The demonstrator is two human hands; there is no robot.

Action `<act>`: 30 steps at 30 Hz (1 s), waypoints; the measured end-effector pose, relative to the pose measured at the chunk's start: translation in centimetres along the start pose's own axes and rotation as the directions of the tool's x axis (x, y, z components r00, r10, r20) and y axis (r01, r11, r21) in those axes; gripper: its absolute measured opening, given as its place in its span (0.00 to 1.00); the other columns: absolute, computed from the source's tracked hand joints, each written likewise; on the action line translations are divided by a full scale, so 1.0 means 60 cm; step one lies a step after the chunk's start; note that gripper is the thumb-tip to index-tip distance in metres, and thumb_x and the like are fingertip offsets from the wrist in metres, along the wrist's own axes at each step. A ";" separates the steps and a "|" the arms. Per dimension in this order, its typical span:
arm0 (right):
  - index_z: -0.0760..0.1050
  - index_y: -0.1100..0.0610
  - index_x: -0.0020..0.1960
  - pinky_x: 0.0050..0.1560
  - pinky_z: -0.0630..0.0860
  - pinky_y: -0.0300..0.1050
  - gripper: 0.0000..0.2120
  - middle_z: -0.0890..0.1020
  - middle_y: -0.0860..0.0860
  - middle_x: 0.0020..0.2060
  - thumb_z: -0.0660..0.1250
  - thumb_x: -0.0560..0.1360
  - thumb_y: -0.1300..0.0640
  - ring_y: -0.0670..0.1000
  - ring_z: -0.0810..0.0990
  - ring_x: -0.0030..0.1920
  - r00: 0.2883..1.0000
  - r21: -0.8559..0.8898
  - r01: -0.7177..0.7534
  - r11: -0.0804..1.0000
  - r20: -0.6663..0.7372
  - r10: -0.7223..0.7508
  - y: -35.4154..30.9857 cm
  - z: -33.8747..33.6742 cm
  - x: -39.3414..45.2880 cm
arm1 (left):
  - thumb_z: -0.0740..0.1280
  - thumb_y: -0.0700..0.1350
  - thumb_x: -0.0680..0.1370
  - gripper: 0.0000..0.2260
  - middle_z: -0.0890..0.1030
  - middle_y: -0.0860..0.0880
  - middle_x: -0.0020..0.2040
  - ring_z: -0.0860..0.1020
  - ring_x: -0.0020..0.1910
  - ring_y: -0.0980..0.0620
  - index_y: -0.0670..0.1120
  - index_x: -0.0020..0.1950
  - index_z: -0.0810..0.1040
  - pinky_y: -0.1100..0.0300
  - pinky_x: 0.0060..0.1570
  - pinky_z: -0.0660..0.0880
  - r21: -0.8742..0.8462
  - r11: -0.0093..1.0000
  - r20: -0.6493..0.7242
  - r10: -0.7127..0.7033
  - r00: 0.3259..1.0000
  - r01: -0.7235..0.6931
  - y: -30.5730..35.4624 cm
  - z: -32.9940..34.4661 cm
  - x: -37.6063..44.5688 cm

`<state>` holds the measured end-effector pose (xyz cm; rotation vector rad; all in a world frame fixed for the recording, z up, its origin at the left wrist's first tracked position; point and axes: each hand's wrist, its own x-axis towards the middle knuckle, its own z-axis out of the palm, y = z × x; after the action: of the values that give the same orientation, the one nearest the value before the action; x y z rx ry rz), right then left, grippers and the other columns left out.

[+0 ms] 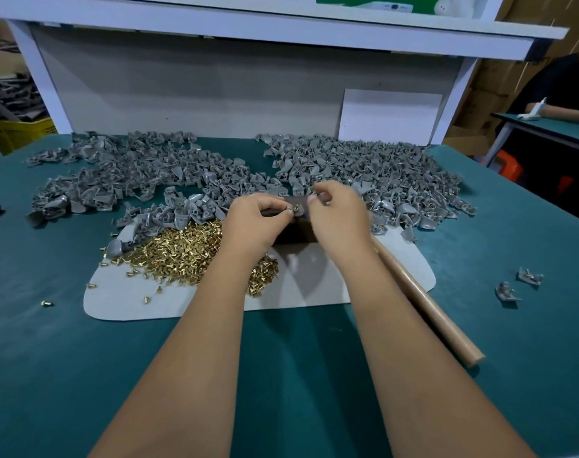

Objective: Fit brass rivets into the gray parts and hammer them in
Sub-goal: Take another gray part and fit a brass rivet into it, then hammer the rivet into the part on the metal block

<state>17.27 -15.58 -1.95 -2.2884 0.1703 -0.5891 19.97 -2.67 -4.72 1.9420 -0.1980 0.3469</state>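
Both hands are meeting over the dark block (pixel 289 231), and this looks like the fitting stage, not the hammering. The left hand (pixel 253 219) is curling its fingers in and pinching something small at the block's top edge, where a gray part (pixel 297 210) with a glint of brass is sitting right between the two sets of fingertips. The right hand (pixel 339 214) is pinching in from the other side, thumb and forefinger closed on that same part or on a rivet going into it; it is too small and blurred to say which. Just below and outside the left wrist, the rivets (pixel 179 251) are lying in a big loose heap on the pale mat (pixel 123 302), so plenty of stock is waiting. Beyond the left hand a gray pile (pixel 133 170) is spreading wide, and beyond the right hand a second pile (pixel 374 170) is showing flecks of brass here and there, which suggests finished pieces are landing there. The hammer handle (pixel 427 302) is lying untouched beside the right forearm, so the strike for this piece is not yet done. Two stray parts (pixel 519 285) are sitting well out to the right. Judging by the heaps, the job is somewhere midway, with a lot left.
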 end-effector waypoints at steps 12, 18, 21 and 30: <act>0.70 0.58 0.65 0.57 0.69 0.52 0.18 0.71 0.59 0.63 0.60 0.76 0.58 0.60 0.68 0.64 0.959 -0.704 -0.183 0.686 0.027 0.282 0.056 -0.060 -0.037 | 0.73 0.47 0.76 0.03 0.80 0.59 0.47 0.77 0.46 0.59 0.51 0.48 0.86 0.51 0.47 0.79 0.018 1.000 -0.006 -0.022 1.000 0.022 -0.005 0.002 -0.004; 0.64 0.64 0.65 0.49 0.71 0.49 0.18 0.71 0.60 0.63 0.59 0.77 0.61 0.59 0.71 0.63 0.978 -0.697 -0.158 0.699 -0.014 0.206 0.059 -0.055 -0.036 | 0.72 0.45 0.76 0.03 0.81 0.55 0.50 0.77 0.51 0.54 0.50 0.48 0.85 0.61 0.53 0.72 0.020 1.000 -0.005 -0.007 1.000 0.007 -0.004 0.004 -0.004; 0.62 0.59 0.55 0.32 0.64 0.43 0.12 0.78 0.56 0.48 0.62 0.76 0.63 0.57 0.75 0.42 0.982 -0.602 -0.185 0.777 -0.095 0.161 0.054 -0.063 -0.033 | 0.72 0.45 0.76 0.03 0.81 0.56 0.48 0.76 0.47 0.59 0.50 0.47 0.86 0.62 0.50 0.71 0.026 1.000 -0.016 -0.014 1.000 0.014 -0.003 0.006 -0.004; 0.71 0.42 0.63 0.38 0.65 0.45 0.16 0.80 0.48 0.44 0.63 0.78 0.56 0.57 0.77 0.44 0.987 -0.368 0.088 0.926 -0.093 -0.130 0.002 -0.108 -0.044 | 0.74 0.44 0.74 0.03 0.84 0.54 0.49 0.80 0.51 0.55 0.48 0.47 0.87 0.61 0.55 0.74 -0.065 0.996 -0.047 -0.063 0.997 0.060 -0.006 0.015 0.000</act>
<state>11.96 -19.05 0.98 -2.6359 0.2246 -0.8047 20.21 -3.37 -5.36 1.8706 -0.1158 0.3434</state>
